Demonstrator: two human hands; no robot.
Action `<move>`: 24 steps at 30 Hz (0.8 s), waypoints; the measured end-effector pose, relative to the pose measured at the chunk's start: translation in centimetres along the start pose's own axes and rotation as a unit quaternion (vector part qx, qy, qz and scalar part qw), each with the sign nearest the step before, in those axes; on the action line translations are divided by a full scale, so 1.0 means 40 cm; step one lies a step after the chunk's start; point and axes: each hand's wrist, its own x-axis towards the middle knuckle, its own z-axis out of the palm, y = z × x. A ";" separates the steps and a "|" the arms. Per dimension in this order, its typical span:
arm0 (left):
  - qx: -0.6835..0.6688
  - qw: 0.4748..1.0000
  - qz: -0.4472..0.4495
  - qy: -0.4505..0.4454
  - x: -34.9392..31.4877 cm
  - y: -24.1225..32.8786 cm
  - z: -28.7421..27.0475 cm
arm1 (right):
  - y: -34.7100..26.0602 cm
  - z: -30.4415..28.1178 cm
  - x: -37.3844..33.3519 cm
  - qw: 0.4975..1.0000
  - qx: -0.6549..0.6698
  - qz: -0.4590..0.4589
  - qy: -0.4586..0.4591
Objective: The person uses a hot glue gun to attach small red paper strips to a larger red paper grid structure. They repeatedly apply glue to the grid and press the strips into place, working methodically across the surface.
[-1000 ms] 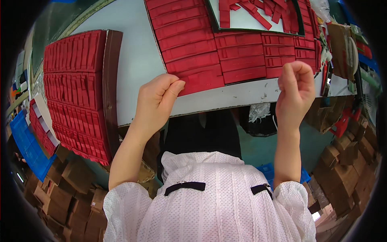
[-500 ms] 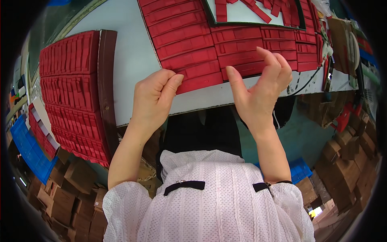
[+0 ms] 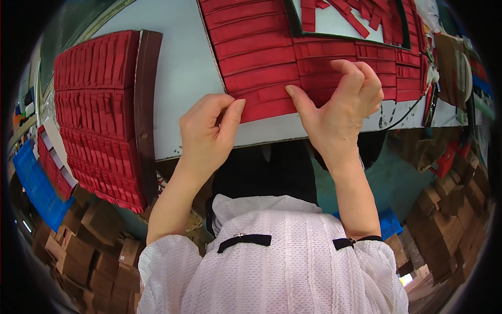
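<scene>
Rows of red folded fabric-like strips (image 3: 256, 56) cover the table before me. By the front left corner of these rows is my left hand (image 3: 208, 125), its thumb and fingers closed in a pinch; whatever lies between the fingertips is hidden. Over the front rows, farther right, my right hand (image 3: 340, 112) is open. Its thumb points left toward the nearest strip, well apart from the raised, bent index finger, and the other fingers curl loosely.
A dark-edged tray (image 3: 334, 35) with loose red strips sits on the far rows. At left stands a brown-sided board (image 3: 148, 112) faced with red strips. The white tabletop (image 3: 183, 68) ends in front of me. Cardboard boxes (image 3: 99, 225) and a blue crate (image 3: 34, 183) lie below.
The scene has shifted slightly right and down in view. My hands are closer together, the right thumb having moved left along the front strips. My left hand remains pinched.
</scene>
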 end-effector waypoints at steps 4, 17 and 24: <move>0.013 1.000 -0.019 0.003 0.009 0.009 0.010 | -0.001 -0.004 0.001 1.000 -0.008 0.005 -0.019; 0.179 0.967 0.181 0.021 0.037 -0.018 0.013 | 0.000 -0.012 0.021 0.999 0.045 -0.016 -0.001; 0.356 0.870 0.278 -0.197 0.082 0.056 -0.014 | 0.039 -0.049 0.223 0.985 0.108 -0.123 0.057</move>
